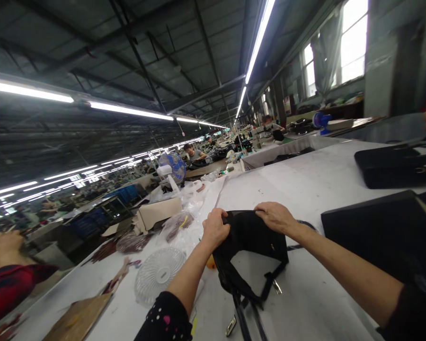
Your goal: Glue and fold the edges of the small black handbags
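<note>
A black bag piece (250,232) with straps and metal clasps is held up over the white table (305,289). My left hand (216,228) grips its upper left corner, fingers curled round the edge. On the upper right edge, my right hand (275,217) pinches the fabric between thumb and fingers. An opening in the piece shows the white tabletop behind it. Black straps hang from its lower side, and a metal clasp (277,287) dangles at the lower right. Another metal clasp (230,327) is near the bottom, beside the hanging straps.
A white fan (159,274) stands left of my left forearm, with plastic bags (177,227) behind it. Black bags (379,232) lie on the right. Brown board (78,319) is at lower left. Another person's hand (6,246) and red sleeve show at far left.
</note>
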A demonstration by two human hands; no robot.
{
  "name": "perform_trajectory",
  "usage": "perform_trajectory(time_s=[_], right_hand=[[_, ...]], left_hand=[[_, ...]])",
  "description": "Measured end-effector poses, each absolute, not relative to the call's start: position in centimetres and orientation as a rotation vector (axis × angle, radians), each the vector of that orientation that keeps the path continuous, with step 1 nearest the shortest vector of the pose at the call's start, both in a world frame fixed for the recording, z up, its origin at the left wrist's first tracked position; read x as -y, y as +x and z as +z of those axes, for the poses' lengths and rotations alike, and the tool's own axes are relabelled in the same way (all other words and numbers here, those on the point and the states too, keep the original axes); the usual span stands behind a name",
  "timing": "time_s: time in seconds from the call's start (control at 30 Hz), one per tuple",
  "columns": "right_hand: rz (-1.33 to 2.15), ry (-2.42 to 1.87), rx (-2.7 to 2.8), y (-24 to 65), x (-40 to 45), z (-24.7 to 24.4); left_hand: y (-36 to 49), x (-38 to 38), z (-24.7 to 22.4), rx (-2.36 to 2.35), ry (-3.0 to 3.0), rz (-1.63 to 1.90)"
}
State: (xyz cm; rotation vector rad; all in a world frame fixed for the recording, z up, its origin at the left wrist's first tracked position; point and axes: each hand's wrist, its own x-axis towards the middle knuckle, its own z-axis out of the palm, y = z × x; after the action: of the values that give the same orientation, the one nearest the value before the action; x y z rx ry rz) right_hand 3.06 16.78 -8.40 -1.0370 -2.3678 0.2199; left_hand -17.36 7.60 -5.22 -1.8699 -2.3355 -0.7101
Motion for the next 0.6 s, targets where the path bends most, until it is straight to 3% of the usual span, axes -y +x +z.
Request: perform_trajectory(time_s=[0.6], right_hand=[[0.202, -0.988, 2.335, 2.5, -18.4, -9.0]], left_hand=[[-18.4, -10.3, -5.3, 2.297, -1.850, -0.695]])
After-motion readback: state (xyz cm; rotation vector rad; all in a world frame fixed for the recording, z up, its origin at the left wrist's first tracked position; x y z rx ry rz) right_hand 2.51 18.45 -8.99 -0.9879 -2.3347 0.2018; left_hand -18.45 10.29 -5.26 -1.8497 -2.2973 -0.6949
